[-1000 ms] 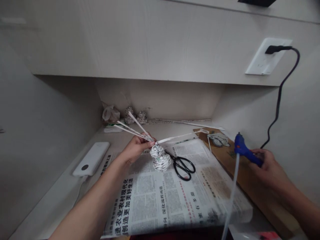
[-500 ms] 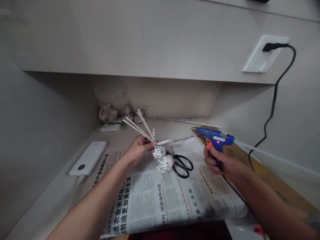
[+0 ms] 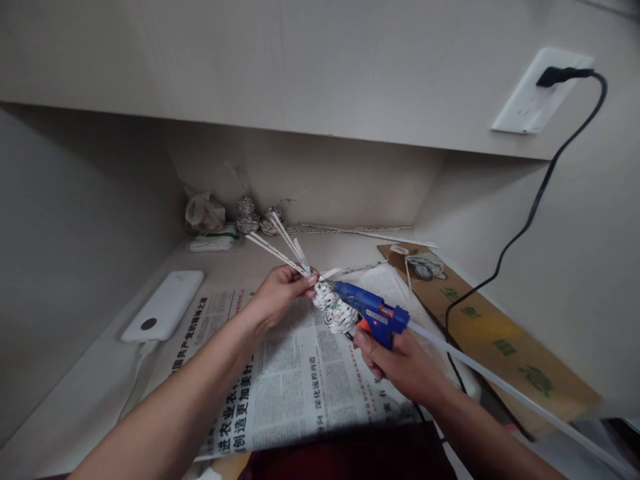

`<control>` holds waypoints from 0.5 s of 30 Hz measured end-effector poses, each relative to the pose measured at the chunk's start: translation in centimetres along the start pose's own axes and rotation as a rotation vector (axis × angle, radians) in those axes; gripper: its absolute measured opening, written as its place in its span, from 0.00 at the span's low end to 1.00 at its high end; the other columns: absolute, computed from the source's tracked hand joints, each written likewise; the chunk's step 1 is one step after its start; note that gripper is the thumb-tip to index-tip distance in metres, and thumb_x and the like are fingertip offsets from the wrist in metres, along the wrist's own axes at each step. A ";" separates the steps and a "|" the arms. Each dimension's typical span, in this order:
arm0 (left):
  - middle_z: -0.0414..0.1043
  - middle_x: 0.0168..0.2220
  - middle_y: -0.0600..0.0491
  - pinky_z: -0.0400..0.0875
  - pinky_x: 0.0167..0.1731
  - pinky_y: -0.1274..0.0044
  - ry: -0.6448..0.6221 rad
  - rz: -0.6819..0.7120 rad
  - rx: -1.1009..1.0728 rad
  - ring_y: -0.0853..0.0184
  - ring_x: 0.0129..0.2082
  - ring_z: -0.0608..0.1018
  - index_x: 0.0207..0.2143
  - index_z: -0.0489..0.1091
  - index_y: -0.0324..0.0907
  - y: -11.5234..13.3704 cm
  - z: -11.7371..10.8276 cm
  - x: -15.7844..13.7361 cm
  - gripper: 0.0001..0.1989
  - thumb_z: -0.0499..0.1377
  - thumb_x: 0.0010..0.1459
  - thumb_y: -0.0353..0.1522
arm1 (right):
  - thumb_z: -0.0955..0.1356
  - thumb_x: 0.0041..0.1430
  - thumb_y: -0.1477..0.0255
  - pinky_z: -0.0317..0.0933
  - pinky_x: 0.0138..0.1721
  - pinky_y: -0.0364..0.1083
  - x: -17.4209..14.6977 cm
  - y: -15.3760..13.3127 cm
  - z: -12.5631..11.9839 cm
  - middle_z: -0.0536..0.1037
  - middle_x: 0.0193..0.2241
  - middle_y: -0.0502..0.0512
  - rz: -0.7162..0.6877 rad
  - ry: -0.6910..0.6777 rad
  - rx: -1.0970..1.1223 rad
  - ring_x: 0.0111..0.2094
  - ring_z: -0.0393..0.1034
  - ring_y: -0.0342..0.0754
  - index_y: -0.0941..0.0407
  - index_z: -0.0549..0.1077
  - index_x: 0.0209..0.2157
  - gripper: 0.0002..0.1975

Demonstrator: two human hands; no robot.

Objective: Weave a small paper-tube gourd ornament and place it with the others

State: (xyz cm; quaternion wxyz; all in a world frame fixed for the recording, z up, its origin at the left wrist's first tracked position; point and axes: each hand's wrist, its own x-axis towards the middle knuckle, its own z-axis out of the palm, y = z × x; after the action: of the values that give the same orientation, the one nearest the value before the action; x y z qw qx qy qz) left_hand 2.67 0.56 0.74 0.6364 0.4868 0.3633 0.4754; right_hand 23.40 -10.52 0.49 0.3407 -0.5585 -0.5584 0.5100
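My left hand point(image 3: 285, 288) is closed on the top of a small gourd shape woven from paper strips point(image 3: 341, 316), where several loose strips point(image 3: 277, 248) fan out upward. In my right hand point(image 3: 387, 357) is a blue glue gun point(image 3: 373, 308) with an orange trigger, its small light glowing red. The gun's tip meets the neck of the woven gourd close to my left fingertips; whether it touches, I cannot tell. A long translucent glue stick point(image 3: 480, 367) runs out of the gun's back. The scissors are almost wholly hidden behind the gun and right hand.
Newspaper point(image 3: 285, 373) covers the table. At the left lies a white power bank point(image 3: 165, 305) with a cable. Woven pieces point(image 3: 247, 215) and a plastic bag point(image 3: 205, 212) stand at the back. A cardboard strip point(image 3: 480, 320) and a black cord point(image 3: 535, 220) from the wall socket are at right.
My right hand has brought the glue gun leftward from over the cardboard to the woven gourd. The cardboard is now uncovered, showing a crumpled clump on it. My left hand keeps its hold.
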 end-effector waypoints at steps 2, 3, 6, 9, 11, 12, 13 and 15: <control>0.72 0.25 0.55 0.69 0.28 0.80 0.006 -0.014 -0.024 0.74 0.24 0.70 0.28 0.75 0.37 -0.1 0.2 0.0 0.14 0.71 0.40 0.36 | 0.65 0.58 0.54 0.55 0.21 0.43 -0.1 0.5 0.1 0.64 0.19 0.47 -0.004 0.034 -0.095 0.20 0.58 0.41 0.54 0.67 0.28 0.17; 0.73 0.26 0.55 0.69 0.28 0.80 0.008 -0.022 -0.037 0.74 0.25 0.71 0.28 0.75 0.38 -0.2 0.2 0.0 0.13 0.71 0.40 0.35 | 0.65 0.58 0.55 0.56 0.21 0.44 -0.1 0.7 0.2 0.65 0.19 0.48 -0.015 0.052 -0.140 0.20 0.59 0.42 0.54 0.67 0.29 0.16; 0.74 0.27 0.54 0.70 0.29 0.81 0.023 -0.063 -0.059 0.74 0.26 0.72 0.28 0.76 0.38 -0.4 0.2 0.1 0.11 0.70 0.41 0.35 | 0.65 0.58 0.56 0.58 0.23 0.45 -0.4 0.5 0.2 0.67 0.19 0.49 -0.081 0.117 -0.238 0.22 0.63 0.44 0.53 0.69 0.32 0.14; 0.74 0.27 0.53 0.71 0.28 0.81 0.036 -0.101 -0.057 0.74 0.25 0.72 0.27 0.77 0.38 -0.6 0.1 0.3 0.10 0.70 0.43 0.35 | 0.66 0.58 0.58 0.60 0.26 0.47 -0.5 -0.2 0.3 0.70 0.22 0.50 -0.147 0.166 -0.299 0.25 0.66 0.47 0.52 0.68 0.34 0.12; 0.74 0.26 0.53 0.71 0.27 0.81 0.042 -0.103 -0.045 0.74 0.25 0.72 0.26 0.76 0.38 -0.7 0.2 0.2 0.10 0.70 0.43 0.35 | 0.67 0.57 0.59 0.61 0.29 0.48 -0.6 -0.6 0.4 0.72 0.25 0.51 -0.185 0.178 -0.323 0.28 0.68 0.48 0.52 0.67 0.38 0.12; 0.74 0.25 0.53 0.71 0.27 0.81 0.047 -0.099 -0.039 0.73 0.24 0.72 0.26 0.76 0.38 -0.6 0.2 0.2 0.10 0.70 0.42 0.35 | 0.67 0.57 0.60 0.62 0.30 0.48 -0.6 -0.7 0.4 0.74 0.27 0.51 -0.203 0.183 -0.333 0.29 0.69 0.49 0.51 0.67 0.40 0.13; 0.74 0.25 0.54 0.71 0.27 0.80 0.052 -0.093 -0.035 0.73 0.24 0.72 0.26 0.76 0.38 -0.6 0.3 0.1 0.10 0.70 0.42 0.35 | 0.67 0.57 0.60 0.62 0.31 0.48 -0.6 -0.8 0.4 0.74 0.29 0.52 -0.215 0.187 -0.345 0.30 0.70 0.49 0.51 0.66 0.43 0.14; 0.74 0.25 0.54 0.71 0.27 0.80 0.065 -0.085 -0.032 0.73 0.24 0.72 0.26 0.75 0.39 -0.5 0.4 0.0 0.10 0.70 0.42 0.34 | 0.66 0.57 0.61 0.62 0.32 0.49 -0.6 -0.7 0.5 0.75 0.32 0.53 -0.229 0.195 -0.373 0.32 0.70 0.50 0.51 0.66 0.45 0.15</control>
State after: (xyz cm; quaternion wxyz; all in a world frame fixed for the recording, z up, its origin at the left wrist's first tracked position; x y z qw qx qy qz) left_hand 3.17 0.38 0.35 0.6515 0.4450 0.3968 0.4691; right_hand 22.86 -11.09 1.10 0.3395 -0.5913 -0.6673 0.2998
